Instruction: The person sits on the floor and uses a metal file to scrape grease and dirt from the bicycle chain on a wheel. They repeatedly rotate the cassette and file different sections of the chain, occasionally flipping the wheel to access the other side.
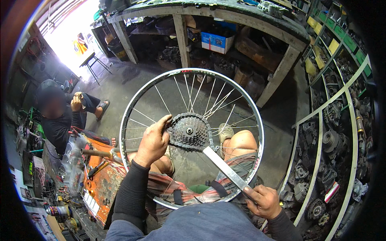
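A bicycle wheel [259,120] with a black and silver rim stands across my lap, its sprocket cassette [189,134] facing me. A length of chain [209,127] wraps round the cassette's large sprocket. That chain belongs to a chain whip [225,168], whose flat silver bar slants from the cassette's lower right toward me. My right hand [263,201] is closed round the bar's near end. At the cassette's upper left, my left hand [155,138] has its fingers bent and pressed on the chain; the thumb is partly hidden.
An orange workbench [106,180] with pliers and a metal pipe [95,152] is at my left. Beyond it another person [56,112] sits holding a small thing. A long bench [181,40] runs across the back. Shelves of metal parts [329,140] line the right.
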### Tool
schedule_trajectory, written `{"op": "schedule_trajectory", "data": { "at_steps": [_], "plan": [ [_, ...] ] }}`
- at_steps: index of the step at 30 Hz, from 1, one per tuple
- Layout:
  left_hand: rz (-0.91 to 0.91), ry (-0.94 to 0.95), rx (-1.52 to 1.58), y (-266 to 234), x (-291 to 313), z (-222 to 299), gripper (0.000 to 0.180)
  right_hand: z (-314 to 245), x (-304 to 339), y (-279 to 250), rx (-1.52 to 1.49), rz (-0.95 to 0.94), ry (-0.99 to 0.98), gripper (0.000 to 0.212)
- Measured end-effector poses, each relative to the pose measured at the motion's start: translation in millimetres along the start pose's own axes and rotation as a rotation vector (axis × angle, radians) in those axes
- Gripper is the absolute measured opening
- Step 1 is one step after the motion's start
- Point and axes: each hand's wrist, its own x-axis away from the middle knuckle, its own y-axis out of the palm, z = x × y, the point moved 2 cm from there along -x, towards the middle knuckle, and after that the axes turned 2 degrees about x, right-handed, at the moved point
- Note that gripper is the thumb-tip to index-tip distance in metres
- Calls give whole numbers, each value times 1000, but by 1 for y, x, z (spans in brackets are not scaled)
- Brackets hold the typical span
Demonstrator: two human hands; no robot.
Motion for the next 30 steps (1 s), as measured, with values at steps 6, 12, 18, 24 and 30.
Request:
{"op": "schedule_trajectory", "data": {
  "at_steps": [6,12,18,24,30],
  "plan": [
    [17,-19,-77,-2,-4,3,53,4,1,2,-1,31,24,68],
    [-29,17,-37,8,17,1,53,26,14,0,51,48,91,70],
    [31,74,-177,31,31,5,57,56,16,-2,184,91,121,76],
    [-47,71,-22,28,31,0,58,47,13,-8,184,59,71,77],
    [-104,35,78,20,37,-9,63,32,18,0,132,55,56,77]
  ]
}}
